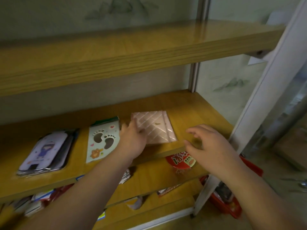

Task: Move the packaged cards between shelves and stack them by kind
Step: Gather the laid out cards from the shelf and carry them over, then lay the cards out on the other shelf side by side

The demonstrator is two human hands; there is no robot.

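The pink card pack (156,128) lies flat on the middle shelf (191,107), at its right part, just right of the footprint card pack (103,138). The left hand (132,140) rests on the pink pack's left edge, its fingers (127,128) lying over that edge; whether they pinch it I cannot tell. The right hand (207,143) hovers just right of the pack, apart from it, fingers loosely spread and curved, holding nothing. A purple cartoon card pack (44,150) lies farther left on the same shelf.
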